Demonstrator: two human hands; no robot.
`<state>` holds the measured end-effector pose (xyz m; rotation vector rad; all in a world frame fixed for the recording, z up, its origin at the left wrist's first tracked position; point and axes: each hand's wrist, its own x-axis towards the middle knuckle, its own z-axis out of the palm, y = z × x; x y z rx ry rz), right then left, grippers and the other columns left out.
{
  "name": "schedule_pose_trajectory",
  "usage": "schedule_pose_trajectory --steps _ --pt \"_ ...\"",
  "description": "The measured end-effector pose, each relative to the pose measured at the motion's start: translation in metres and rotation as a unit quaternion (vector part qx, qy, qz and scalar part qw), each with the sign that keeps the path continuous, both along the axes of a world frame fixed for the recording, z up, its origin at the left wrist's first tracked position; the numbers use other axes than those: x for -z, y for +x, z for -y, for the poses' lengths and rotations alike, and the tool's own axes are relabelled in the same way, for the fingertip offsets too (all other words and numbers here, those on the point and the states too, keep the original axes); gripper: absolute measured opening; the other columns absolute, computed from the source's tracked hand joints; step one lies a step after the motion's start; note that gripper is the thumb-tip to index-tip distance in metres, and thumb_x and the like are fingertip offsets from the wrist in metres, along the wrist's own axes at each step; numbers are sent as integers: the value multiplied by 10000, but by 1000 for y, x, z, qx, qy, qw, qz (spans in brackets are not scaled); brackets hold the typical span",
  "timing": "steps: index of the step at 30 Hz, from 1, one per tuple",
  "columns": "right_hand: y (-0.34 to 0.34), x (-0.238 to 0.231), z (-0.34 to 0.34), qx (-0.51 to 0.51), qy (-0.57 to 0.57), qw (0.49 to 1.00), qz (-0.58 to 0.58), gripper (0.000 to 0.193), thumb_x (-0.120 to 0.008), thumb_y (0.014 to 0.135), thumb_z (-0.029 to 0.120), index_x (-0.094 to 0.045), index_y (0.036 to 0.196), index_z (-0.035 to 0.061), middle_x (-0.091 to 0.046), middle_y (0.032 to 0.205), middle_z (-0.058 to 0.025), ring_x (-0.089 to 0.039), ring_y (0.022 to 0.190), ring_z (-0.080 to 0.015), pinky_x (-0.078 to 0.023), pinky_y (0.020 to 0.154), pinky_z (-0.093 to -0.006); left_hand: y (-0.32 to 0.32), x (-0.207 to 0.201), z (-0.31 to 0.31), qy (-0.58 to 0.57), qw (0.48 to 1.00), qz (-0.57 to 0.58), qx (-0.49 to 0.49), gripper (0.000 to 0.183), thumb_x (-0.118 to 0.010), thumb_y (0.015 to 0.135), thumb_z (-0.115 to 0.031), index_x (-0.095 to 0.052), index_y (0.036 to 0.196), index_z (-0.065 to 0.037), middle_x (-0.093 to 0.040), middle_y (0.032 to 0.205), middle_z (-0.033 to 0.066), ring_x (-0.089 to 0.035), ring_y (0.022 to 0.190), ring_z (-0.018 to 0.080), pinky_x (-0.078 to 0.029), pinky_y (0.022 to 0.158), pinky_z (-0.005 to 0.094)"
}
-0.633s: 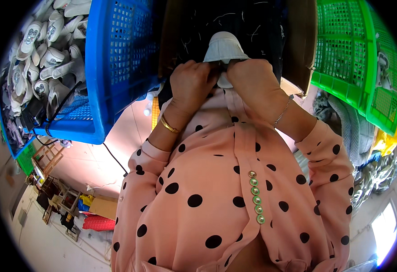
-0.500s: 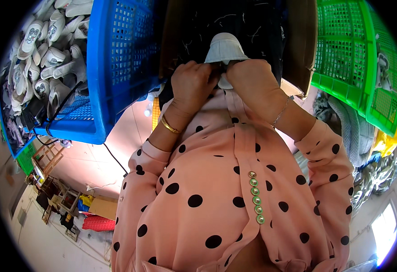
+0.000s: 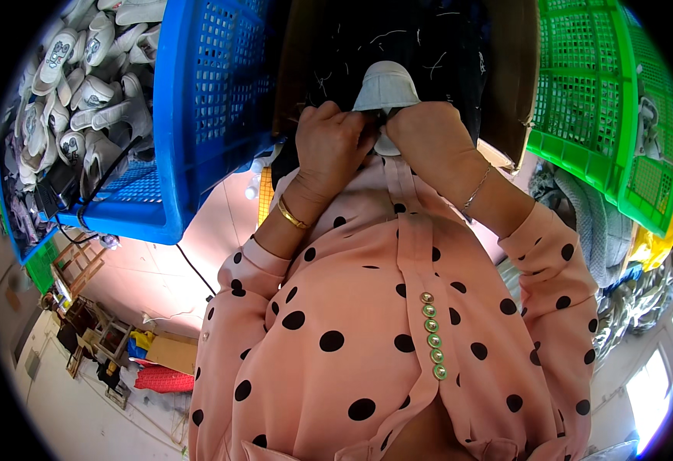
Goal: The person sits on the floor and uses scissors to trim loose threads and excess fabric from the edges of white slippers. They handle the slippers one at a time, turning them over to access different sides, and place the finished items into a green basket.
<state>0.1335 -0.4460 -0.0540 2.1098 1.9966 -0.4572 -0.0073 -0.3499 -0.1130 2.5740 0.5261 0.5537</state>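
Observation:
A white shoe upper [image 3: 386,86] with a rounded toe end is held between my two hands, close in front of my chest, its toe pointing away from me. My left hand [image 3: 332,146] is closed at its left edge, fingers curled inward. On the other side my right hand [image 3: 433,140] grips the right edge, knuckles up. Both sets of fingertips are mostly hidden, and a small dark patch between them cannot be made out. A pale part of the upper shows below the gap between the hands.
A blue plastic basket [image 3: 169,201] at the left stands beside heaped white shoe uppers [image 3: 94,96]. Dark cloth scattered with thread ends [image 3: 398,38] lies beyond my hands, with a cardboard box wall [image 3: 511,84] on its right. A green basket [image 3: 582,100] is farther right.
The shoe upper has shifted slightly right and nearer to me, its toe leaning a little more to the right. My left hand has moved slightly right; both hands keep hold.

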Motion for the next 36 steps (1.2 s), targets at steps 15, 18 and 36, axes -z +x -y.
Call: schedule_pose_trajectory --steps 15,18,36 --pt "28 -16 52 381 226 842 -308 511 -811 731 395 -560 1036 70 -635 670 -109 -658 614 -282 -511 545 -355 -16 -43 -19 -308 936 -156 -66 496 -655 873 -299 -507 1265 -34 -678 1033 183 -648 950 339 -518 768 402" --pt "19 5 52 325 213 889 -245 513 -795 757 304 -533 1144 93 -653 708 -146 -660 634 -335 -522 562 -394 -5 -40 -7 -324 935 -136 -51 244 -612 887 -210 -562 1053 -38 -650 902 196 -636 808 375 -494 675 419" --pt "192 -87 150 450 661 245 -548 314 -413 1027 277 -510 955 -12 -325 638 34 -302 560 -107 -298 551 -244 -76 -206 -157 -190 957 5 -220 166 -581 920 -83 -681 1044 -33 -676 795 134 -654 668 244 -488 626 296"
